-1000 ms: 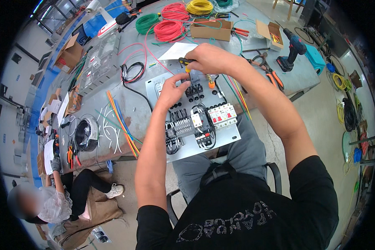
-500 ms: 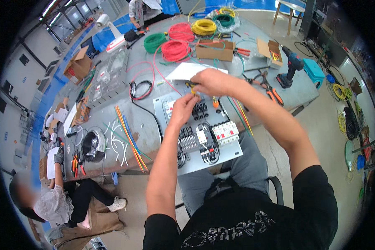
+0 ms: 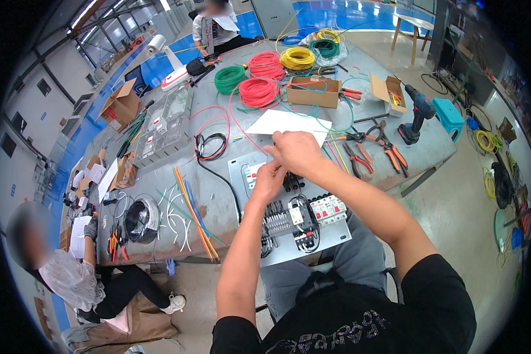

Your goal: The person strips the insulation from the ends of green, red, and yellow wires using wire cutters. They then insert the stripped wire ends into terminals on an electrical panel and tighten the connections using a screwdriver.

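My left hand (image 3: 269, 180) and my right hand (image 3: 298, 151) meet above the upper part of a metal mounting panel (image 3: 286, 252). Both are closed, fingertips pressed together; whatever they grip is hidden behind the fingers. A red wire (image 3: 249, 137) runs from the coils to beside my fingertips. Mounted on the panel are a row of circuit breakers with red switches (image 3: 328, 208), a contactor with black wires (image 3: 301, 219), a grey terminal strip (image 3: 276, 223) and another small breaker (image 3: 252, 176) left of my left hand. A white sheet (image 3: 289, 123) lies just beyond my right hand.
Red wire coils (image 3: 259, 93), a green coil (image 3: 229, 79) and a cardboard box (image 3: 314, 93) stand farther back. Pliers (image 3: 394, 154) and a cordless drill (image 3: 416, 115) sit right; loose coloured wires (image 3: 194, 212) lie left. A seated co-worker (image 3: 79, 277) is at the left, another person (image 3: 218, 29) behind.
My right hand has turned over my left fingertips, and the black-and-yellow tool seen in it before is now hidden. The view has shifted, so the table appears lower and farther right.
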